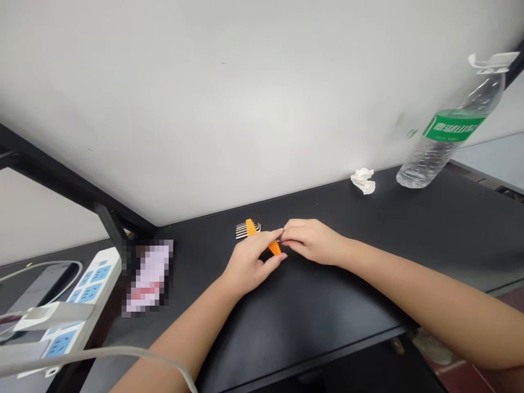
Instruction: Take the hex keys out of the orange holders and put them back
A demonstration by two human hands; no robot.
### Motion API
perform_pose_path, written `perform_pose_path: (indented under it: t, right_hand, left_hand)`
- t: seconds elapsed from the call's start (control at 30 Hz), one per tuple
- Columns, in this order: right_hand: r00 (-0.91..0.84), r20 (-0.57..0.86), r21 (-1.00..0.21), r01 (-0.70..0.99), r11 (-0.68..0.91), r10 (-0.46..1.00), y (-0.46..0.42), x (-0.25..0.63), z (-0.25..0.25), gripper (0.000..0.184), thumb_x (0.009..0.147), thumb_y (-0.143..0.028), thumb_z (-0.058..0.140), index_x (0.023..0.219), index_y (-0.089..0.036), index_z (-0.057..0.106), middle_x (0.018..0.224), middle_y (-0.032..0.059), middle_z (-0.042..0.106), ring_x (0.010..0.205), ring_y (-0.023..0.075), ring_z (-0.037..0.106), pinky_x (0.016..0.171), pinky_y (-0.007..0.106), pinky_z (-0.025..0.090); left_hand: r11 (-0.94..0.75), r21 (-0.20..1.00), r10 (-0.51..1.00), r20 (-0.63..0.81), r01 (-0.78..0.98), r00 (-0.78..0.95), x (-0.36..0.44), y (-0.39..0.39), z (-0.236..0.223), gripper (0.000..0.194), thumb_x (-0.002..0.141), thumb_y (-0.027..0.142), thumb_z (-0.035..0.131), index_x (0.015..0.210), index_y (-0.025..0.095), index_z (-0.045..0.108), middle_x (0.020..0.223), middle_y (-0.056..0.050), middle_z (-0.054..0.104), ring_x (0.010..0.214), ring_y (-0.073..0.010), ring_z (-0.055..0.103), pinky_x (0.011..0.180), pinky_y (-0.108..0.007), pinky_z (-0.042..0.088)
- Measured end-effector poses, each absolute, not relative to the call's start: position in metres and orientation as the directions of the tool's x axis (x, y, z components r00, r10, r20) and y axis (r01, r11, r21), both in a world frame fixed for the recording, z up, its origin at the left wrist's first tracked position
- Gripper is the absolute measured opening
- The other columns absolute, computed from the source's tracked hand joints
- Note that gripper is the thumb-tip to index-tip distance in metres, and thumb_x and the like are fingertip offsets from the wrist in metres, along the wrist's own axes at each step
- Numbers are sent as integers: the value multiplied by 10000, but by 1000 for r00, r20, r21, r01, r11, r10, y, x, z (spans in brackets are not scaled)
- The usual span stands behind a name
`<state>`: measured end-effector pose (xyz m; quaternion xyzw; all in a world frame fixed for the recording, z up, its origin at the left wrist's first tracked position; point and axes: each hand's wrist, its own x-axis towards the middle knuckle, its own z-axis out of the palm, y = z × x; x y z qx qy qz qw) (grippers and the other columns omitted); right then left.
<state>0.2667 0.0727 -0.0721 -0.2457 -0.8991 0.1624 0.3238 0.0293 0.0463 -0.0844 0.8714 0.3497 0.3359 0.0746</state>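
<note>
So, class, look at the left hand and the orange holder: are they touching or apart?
Touching. The head view shows the left hand lying across the orange holder, its fingers covering the middle part.

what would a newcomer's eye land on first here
Probably the bright orange holder of metal hex keys, near the middle of the black table, held in the left hand's grip with the right hand's grip close beside it. After that, likely the big clear green-labelled bottle at the right, near the pale wall, and the white power strip at the lower left.
</note>
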Motion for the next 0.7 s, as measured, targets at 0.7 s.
perform_pose_path:
  t: [0.7]
  right_hand:
    - [-559,15,-442,740,507,829,114,311,-78,119,815,-156,627,886,-201,711,940,50,644,780,171,590,694,274,446]
  left_hand:
    - [-690,357,714,478,630,511,28,47,-85,270,993,328,595,1237,275,699,1184,-74,707,1037,-190,709,905,-316,584]
